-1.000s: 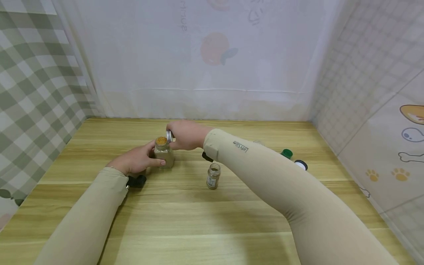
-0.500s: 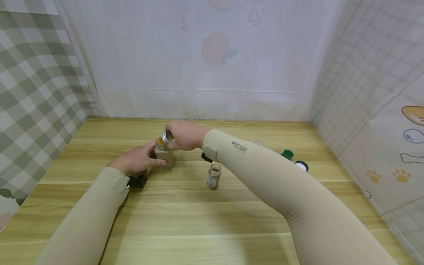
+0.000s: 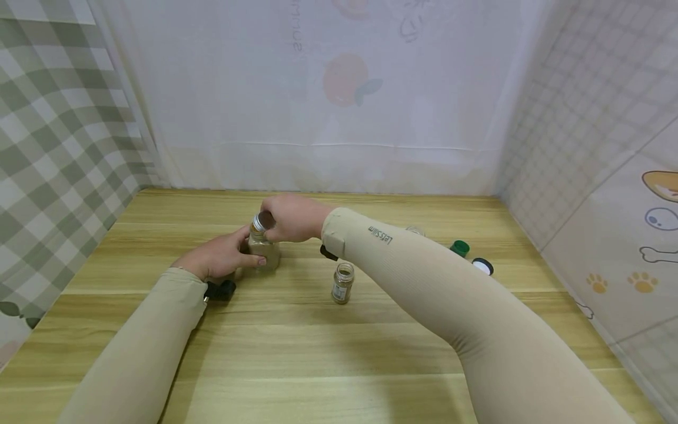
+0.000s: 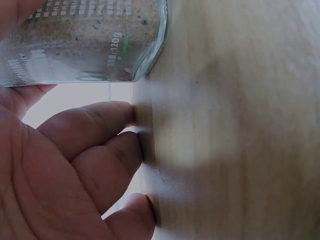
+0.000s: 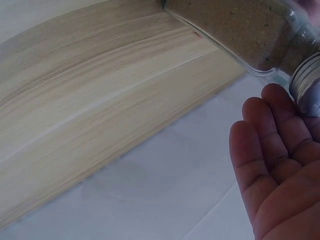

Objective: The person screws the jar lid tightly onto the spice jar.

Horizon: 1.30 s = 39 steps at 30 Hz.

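A square glass jar (image 3: pixel 269 253) of brownish ground spice stands on the wooden table at the left. My left hand (image 3: pixel 219 254) grips it low, thumb across the front; in the left wrist view the other fingertips (image 4: pixel 115 117) touch the table. My right hand (image 3: pixel 296 218) pinches a silver screw lid (image 3: pixel 259 223) at the jar's mouth. The lid sits tilted over the rim, covering the opening from the head view. Printed white text shows on the jar (image 4: pixel 75 40) up close. In the right wrist view several right-hand fingers (image 5: pixel 250 145) extend below the lid (image 5: pixel 306 82).
A smaller open jar (image 3: pixel 342 285) with a label stands mid-table, near the right forearm. Beyond that arm lie a green cap (image 3: pixel 459 248), a black-rimmed white lid (image 3: pixel 482 266) and a clear object (image 3: pixel 415 230) partly hidden by the sleeve. A white curtain (image 3: pixel 339 165) closes the back edge.
The right hand has moved slightly left, bringing the lid from beside the jar's mouth onto it. The orange-brown contents at the top are now covered. The left hand has stayed in place.
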Motion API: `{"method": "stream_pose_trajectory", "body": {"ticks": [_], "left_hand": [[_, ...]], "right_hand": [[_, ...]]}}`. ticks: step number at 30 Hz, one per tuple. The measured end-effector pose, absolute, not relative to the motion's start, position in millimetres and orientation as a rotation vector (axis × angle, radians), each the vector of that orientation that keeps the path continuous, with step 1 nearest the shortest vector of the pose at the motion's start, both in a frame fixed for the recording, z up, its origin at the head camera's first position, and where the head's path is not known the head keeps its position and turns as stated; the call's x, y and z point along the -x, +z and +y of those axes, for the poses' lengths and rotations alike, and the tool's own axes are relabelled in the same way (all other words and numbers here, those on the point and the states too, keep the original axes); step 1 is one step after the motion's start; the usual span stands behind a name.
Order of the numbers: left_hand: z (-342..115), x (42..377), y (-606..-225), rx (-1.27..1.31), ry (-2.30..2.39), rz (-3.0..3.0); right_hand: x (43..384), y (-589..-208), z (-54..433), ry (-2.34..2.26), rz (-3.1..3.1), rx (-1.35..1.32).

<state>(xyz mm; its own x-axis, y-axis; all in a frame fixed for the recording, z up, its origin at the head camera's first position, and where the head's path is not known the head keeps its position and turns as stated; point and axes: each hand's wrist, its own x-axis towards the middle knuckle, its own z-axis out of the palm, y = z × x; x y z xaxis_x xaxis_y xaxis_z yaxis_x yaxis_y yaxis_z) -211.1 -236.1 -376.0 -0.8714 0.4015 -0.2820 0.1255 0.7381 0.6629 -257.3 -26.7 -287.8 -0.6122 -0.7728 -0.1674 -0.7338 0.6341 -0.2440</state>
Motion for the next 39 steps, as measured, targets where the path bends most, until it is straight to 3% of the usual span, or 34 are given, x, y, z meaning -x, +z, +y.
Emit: {"method": "stream_pose_trajectory", "body": {"ticks": [39], "left_hand": [[-236.7, 210.9, -376.0, -0.382, 0.887, 2.55]], "right_hand": [[255.2, -288.0, -35.0, -0.173, 2.584, 1.261]]}}
